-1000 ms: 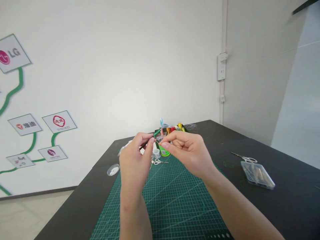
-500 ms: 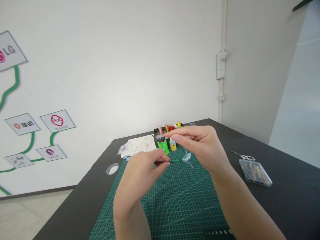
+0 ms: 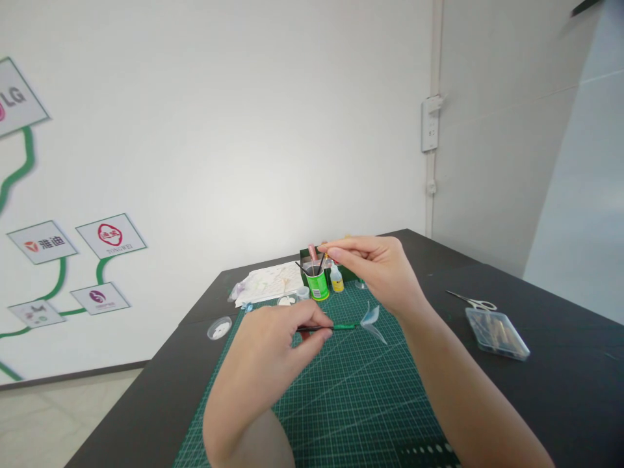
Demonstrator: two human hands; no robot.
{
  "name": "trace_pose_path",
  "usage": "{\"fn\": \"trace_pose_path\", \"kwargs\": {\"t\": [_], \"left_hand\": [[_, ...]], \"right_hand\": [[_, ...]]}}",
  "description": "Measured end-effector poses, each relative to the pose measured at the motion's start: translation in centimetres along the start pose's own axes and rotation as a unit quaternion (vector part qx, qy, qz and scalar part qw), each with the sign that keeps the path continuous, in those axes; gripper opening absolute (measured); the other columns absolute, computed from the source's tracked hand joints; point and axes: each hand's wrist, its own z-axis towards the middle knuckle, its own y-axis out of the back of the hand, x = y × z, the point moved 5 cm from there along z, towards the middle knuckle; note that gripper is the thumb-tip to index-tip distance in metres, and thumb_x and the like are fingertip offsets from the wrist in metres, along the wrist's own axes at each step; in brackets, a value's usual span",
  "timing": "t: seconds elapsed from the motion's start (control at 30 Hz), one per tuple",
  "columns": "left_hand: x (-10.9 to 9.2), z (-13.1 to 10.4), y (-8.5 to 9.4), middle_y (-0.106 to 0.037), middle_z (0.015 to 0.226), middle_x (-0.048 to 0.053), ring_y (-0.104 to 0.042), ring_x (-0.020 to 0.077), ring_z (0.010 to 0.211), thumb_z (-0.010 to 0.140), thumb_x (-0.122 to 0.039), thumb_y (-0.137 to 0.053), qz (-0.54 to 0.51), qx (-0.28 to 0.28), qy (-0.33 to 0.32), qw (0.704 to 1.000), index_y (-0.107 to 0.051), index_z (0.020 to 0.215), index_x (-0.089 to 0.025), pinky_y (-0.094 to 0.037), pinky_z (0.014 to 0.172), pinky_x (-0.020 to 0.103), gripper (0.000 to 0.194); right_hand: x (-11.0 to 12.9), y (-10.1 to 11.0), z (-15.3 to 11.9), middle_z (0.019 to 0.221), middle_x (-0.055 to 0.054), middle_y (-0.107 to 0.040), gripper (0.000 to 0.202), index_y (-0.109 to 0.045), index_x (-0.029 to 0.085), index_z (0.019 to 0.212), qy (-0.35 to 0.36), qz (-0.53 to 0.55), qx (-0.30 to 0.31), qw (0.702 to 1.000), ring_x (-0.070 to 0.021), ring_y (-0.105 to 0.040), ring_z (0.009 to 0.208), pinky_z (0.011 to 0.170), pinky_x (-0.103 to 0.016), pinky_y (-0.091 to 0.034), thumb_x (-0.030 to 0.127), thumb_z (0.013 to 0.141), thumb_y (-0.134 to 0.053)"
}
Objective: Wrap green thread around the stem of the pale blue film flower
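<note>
My left hand [image 3: 277, 344] pinches a thin stem [image 3: 345, 327], dark near the fingers and green further out. At the stem's right end are pale blue translucent petals [image 3: 371, 318], spread apart above the mat. My right hand [image 3: 377, 263] is raised over the green can [image 3: 318, 286], thumb and fingertips pressed together. A thin black stick [image 3: 321, 263] rises from the can to those fingertips, which appear to grip its top; its lower end is hidden inside. Another dark stick [image 3: 301, 268] leans out to the left. Just right of the can stands a small yellow-labelled bottle [image 3: 336, 278].
A green cutting mat [image 3: 351, 390] covers the middle of the black table [image 3: 146, 396]. White paper towel [image 3: 266, 283] lies at the back left, a round clear dish [image 3: 219, 328] at left. Scissors [image 3: 475, 303] and a clear plastic case [image 3: 497, 333] are at right.
My right hand has risen slightly and shifted left, with more of the black stick showing below its fingertips. My left hand and the petals sit a little lower in view.
</note>
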Motion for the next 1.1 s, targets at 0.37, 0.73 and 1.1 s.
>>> {"fn": "trace_pose_path", "kwargs": {"t": [0.37, 0.73, 1.1], "left_hand": [[-0.4, -0.9, 1.3, -0.077, 0.075, -0.006, -0.065, 0.0126, 0.060, 0.090, -0.023, -0.071, -0.051, -0.112, -0.029, 0.992, -0.078, 0.085, -0.029, -0.048, 0.057, 0.023, 0.011], [1.3, -1.2, 3.1, -0.082, 0.087, 0.001, -0.072, 0.0160, 0.068, 0.089, -0.034, -0.078, -0.103, -0.409, 0.070, 0.904, -0.080, 0.113, -0.028, -0.056, 0.057, 0.025, 0.025], [2.1, -0.8, 3.2, -0.082, 0.091, 0.000, -0.073, 0.0160, 0.074, 0.090, -0.035, -0.075, -0.102, -0.447, 0.081, 0.885, -0.084, 0.103, -0.028, -0.059, 0.066, 0.026, 0.017]], "right_hand": [[-3.2, -0.8, 0.8, 0.086, -0.006, -0.081, 0.016, -0.086, 0.025, 0.087, -0.064, 0.024, 0.057, 0.996, -0.0226, -0.070, 0.085, 0.070, -0.037, -0.055, 0.039, 0.080, -0.081], [-3.3, -1.4, 0.8, 0.056, 0.002, -0.060, 0.014, -0.086, 0.025, 0.083, -0.031, -0.044, 0.148, 0.988, -0.0118, -0.046, 0.054, 0.051, -0.028, -0.037, 0.034, 0.086, -0.075], [-2.6, -1.2, 0.0, 0.060, 0.006, -0.048, 0.020, -0.070, 0.021, 0.086, -0.142, 0.078, 0.167, 0.972, -0.0087, -0.028, 0.051, 0.051, -0.027, -0.021, 0.041, 0.089, -0.072]]}}
